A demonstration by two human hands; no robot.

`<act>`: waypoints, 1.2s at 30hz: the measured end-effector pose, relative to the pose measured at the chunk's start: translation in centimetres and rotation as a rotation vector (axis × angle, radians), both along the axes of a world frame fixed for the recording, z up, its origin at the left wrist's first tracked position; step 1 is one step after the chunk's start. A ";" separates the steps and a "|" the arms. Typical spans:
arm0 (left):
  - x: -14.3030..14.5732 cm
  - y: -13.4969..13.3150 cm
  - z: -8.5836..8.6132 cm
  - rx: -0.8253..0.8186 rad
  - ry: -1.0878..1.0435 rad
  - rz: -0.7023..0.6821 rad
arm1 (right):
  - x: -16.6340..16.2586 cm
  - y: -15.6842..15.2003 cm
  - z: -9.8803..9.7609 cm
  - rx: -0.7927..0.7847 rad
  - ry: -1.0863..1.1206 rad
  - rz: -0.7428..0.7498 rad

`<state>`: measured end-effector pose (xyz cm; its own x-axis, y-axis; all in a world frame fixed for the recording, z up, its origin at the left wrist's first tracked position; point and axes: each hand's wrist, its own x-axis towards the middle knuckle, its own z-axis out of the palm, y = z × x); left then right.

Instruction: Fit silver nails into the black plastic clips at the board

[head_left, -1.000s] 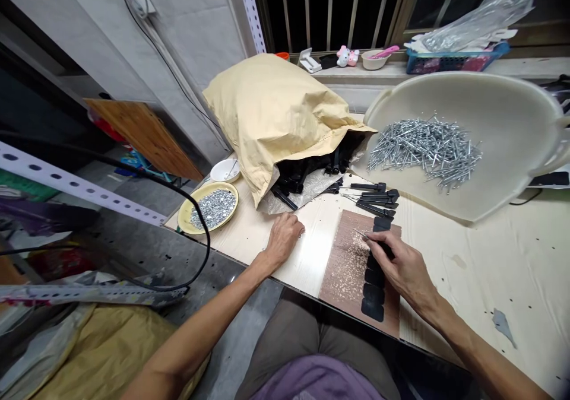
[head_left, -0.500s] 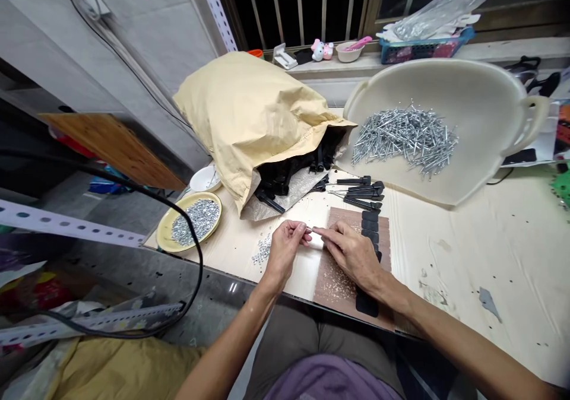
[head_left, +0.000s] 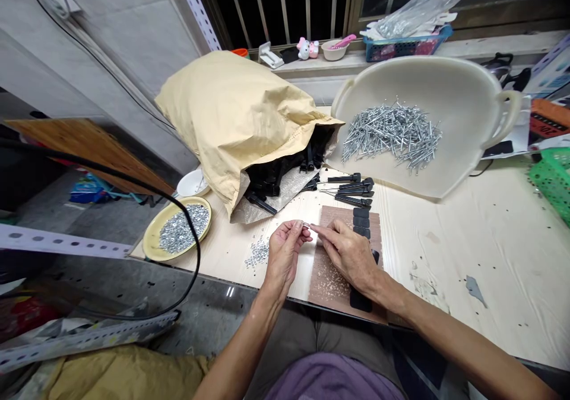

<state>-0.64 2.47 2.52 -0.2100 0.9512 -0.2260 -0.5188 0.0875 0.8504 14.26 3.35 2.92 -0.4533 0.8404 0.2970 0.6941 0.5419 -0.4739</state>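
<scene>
My left hand [head_left: 282,253] and my right hand [head_left: 348,253] meet fingertip to fingertip above the table's near edge. Both pinch a small metal piece between them, too small to name for sure. A little heap of small metal washers or nuts [head_left: 257,253] lies just left of my left hand. Under my right hand is a brown board [head_left: 330,276] with a row of black plastic pieces [head_left: 361,221] on it. More black parts with long nails [head_left: 354,190] lie behind the board.
A tan paper sack [head_left: 236,115] spills black parts. A cream plastic scoop tray [head_left: 449,151] holds a pile of nails [head_left: 392,133]. A yellow plate [head_left: 154,247] of small metal bits and a white bowl [head_left: 191,182] sit left. A black cable [head_left: 133,186] arcs at the left.
My right hand left the black pieces on the board and came left to meet my left hand, which rose off the table. Both now pinch a small piece.
</scene>
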 end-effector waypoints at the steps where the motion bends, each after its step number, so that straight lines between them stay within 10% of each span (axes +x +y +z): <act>1: 0.1 0.0 -0.1 0.007 0.011 0.002 | 0.0 0.0 0.0 0.002 -0.002 -0.002; 10: 0.2 0.0 -0.8 0.068 0.275 -0.011 | 0.5 -0.2 -0.5 0.020 0.025 -0.069; 24: 1.6 0.6 -0.7 -0.116 -0.056 -0.084 | 1.2 -0.1 -0.3 0.234 -0.109 -0.163; 36: 2.5 0.7 -0.2 -0.123 -0.066 -0.107 | 2.6 0.4 -0.4 -0.005 0.016 -0.084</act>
<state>1.83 3.21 2.34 -0.0900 0.9316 -0.3521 -0.5557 0.2464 0.7940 16.87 3.77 2.56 -0.3761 0.8771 0.2988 0.7297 0.4791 -0.4878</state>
